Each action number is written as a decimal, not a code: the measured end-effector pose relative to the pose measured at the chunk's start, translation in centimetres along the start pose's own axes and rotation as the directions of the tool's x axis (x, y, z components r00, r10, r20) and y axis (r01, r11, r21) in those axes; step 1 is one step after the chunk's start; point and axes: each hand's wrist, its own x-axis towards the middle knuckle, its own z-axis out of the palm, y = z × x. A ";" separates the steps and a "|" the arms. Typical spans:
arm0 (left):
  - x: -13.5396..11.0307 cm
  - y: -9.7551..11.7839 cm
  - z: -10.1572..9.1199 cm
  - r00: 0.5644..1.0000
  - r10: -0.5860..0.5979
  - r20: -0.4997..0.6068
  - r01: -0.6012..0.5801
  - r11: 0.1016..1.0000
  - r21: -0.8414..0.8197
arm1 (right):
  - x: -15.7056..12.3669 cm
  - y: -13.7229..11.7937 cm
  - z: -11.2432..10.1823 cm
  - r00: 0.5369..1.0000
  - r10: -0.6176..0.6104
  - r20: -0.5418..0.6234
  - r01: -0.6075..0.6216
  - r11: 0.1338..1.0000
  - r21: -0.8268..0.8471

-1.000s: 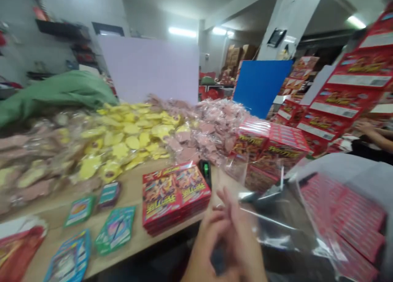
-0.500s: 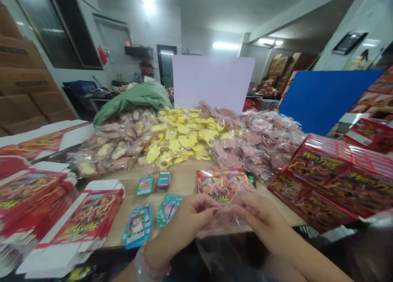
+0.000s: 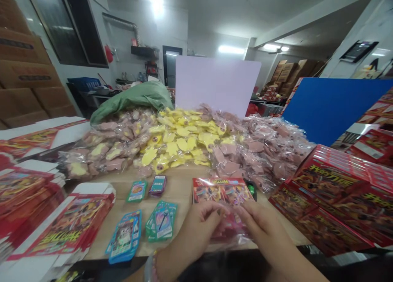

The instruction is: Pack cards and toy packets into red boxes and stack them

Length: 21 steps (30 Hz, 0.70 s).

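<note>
My left hand and my right hand almost meet at the table's front, fingers bent inward and fingertips close together. Between them a clear plastic bag shows as a shiny, crinkled film, pinched in both hands. Just beyond and partly under the fingers lies a red printed box with colourful cartoon artwork; its near part is covered by the hands and film. Left of my left hand, a fanned stack of green-edged cards and a stack of blue-edged cards rest on the cardboard-covered tabletop.
Flattened red-and-white cartons are stacked at the left. Bagged yellow pieces and bagged pink pieces are heaped at the back. Shrink-wrapped red boxes stand at the right. Two smaller card stacks, including a purple one, sit mid-table.
The view has shifted slightly. Both hands stay close together, and the plastic film, which hung below them over the table edge, now lies over the near part of the red box.
</note>
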 end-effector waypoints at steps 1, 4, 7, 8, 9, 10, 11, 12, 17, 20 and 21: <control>0.2 0.1 0.2 1.000 -0.003 0.002 0.003 1.000 0.009 | 0.0 0.0 -0.1 0.995 -0.057 -0.080 0.054 0.998 -0.039; 0.3 0.4 0.7 0.997 0.017 0.081 -0.021 0.998 0.058 | -0.1 -0.7 -0.7 0.956 -0.269 -0.116 0.243 0.949 -0.201; -0.1 0.0 0.8 0.990 0.105 0.093 -0.124 0.965 0.232 | -0.5 -1.8 -1.2 0.945 -0.326 0.041 0.322 0.893 -0.316; -0.1 -0.3 0.6 0.987 0.143 0.073 -0.159 0.939 0.306 | -0.5 -2.0 -1.3 0.940 -0.334 0.067 0.335 0.872 -0.356; 0.2 -0.7 0.3 0.984 0.162 0.080 -0.180 0.916 0.359 | -0.5 -2.0 -1.3 0.931 -0.355 0.083 0.357 0.844 -0.400; 0.6 -1.1 0.0 0.980 0.168 0.104 -0.196 0.897 0.396 | -0.4 -1.8 -1.3 0.921 -0.378 0.097 0.380 0.811 -0.444; 1.2 -1.5 -0.3 0.976 0.176 0.129 -0.215 0.881 0.422 | -0.2 -1.5 -1.3 0.909 -0.401 0.112 0.402 0.776 -0.485; 1.8 -1.7 -0.4 0.970 0.185 0.155 -0.236 0.864 0.444 | -0.1 -1.2 -1.3 0.905 -0.408 0.124 0.409 0.748 -0.523; 1.9 -0.4 0.8 0.953 0.239 0.186 -0.302 0.793 0.529 | -0.5 -1.0 -1.2 0.950 -0.313 0.001 0.262 0.792 -0.552; 1.1 1.1 2.0 0.954 0.192 0.229 -0.289 0.784 0.549 | -0.8 -0.3 -1.2 0.970 -0.205 -0.129 0.133 0.897 -0.421; 1.1 1.3 2.3 0.956 0.173 0.235 -0.277 0.794 0.541 | -0.7 0.3 -1.3 0.966 -0.168 -0.195 0.090 0.930 -0.357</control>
